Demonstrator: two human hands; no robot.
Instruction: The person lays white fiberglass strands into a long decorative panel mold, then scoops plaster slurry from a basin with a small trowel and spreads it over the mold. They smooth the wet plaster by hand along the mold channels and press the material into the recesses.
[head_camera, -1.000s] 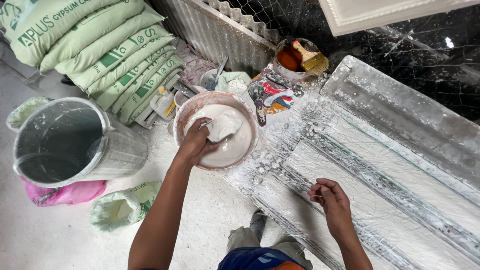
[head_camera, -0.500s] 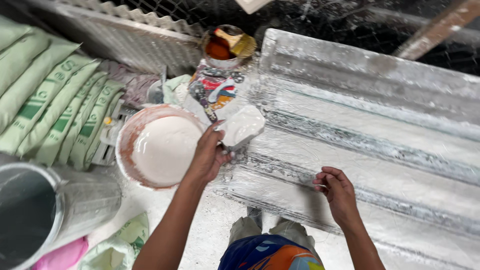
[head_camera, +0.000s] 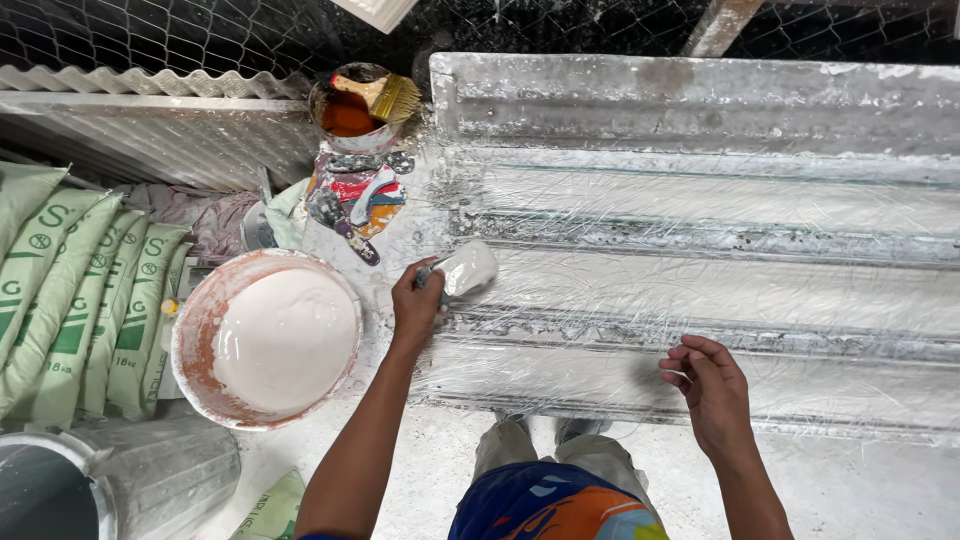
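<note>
Left hand (head_camera: 417, 305) closed round plaster-coated scoop (head_camera: 466, 268), handle hidden in grip, over long ridged white mould (head_camera: 700, 240). Right hand (head_camera: 708, 385) loosely curled, empty, hovering at mould's near edge. One round plaster-filled basin (head_camera: 265, 340); green sacks (head_camera: 70, 290) cut off left.

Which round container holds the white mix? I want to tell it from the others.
The reddish basin beside the left hand, filled with white paste. The small can holds brown liquid and a brush; the grey drum looks dark inside.

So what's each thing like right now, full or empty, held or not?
Scoop: held in the left hand, coated with white plaster, over the mould.
Right hand: empty, fingers curled.
Bowl: nearly full of white mix.
Mould: long, ridged, streaked white.
Tin: brown liquid inside, brush resting across it.
Sacks: stacked, closed.
</note>
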